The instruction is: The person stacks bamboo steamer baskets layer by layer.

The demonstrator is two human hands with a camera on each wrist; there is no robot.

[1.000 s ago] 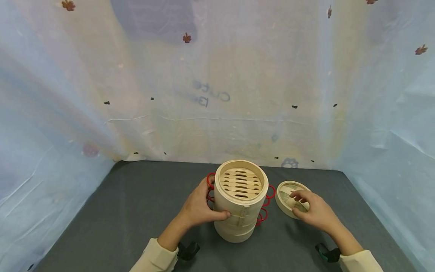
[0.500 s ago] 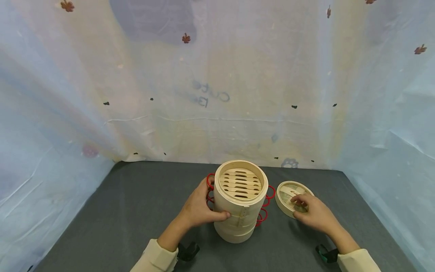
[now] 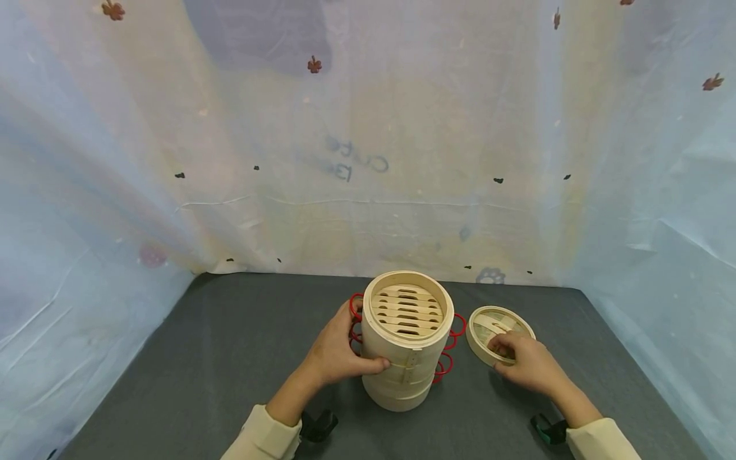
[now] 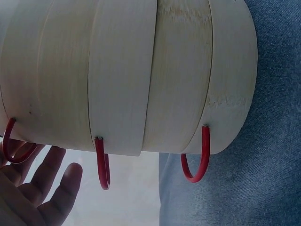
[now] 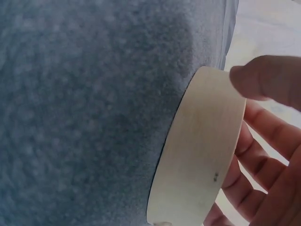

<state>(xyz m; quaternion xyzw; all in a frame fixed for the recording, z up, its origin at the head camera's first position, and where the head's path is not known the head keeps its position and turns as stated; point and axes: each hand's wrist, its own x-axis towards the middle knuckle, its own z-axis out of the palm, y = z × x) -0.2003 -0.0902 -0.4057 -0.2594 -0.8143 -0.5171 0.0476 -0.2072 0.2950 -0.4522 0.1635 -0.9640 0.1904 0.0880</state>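
A tall stack of bamboo steamer baskets [image 3: 397, 370] stands at the middle of the table, its slatted top tier [image 3: 409, 313] facing up. Red ring handles [image 3: 458, 324] stick out from its sides. My left hand [image 3: 339, 348] grips the stack from the left, thumb across the front and fingers around the far side, partly hidden. To the right lies a round bamboo steamer lid [image 3: 482, 348], inner face up with a strip across it. My right hand [image 3: 526, 361] holds its near rim, the thumb [image 5: 263, 80] at the outer wall and the fingers [image 5: 263, 160] inside the rim.
A dark grey cloth covers the table [image 3: 241, 358]. Behind it hangs a pale patterned curtain [image 3: 368, 160], which also closes in both sides. A black strap device [image 3: 319, 426] sits on the left wrist, another [image 3: 549, 429] on the right.
My right hand has lowered from above the lid to its near rim, its fingers closing in on it. The left hand and the stack have stayed put.
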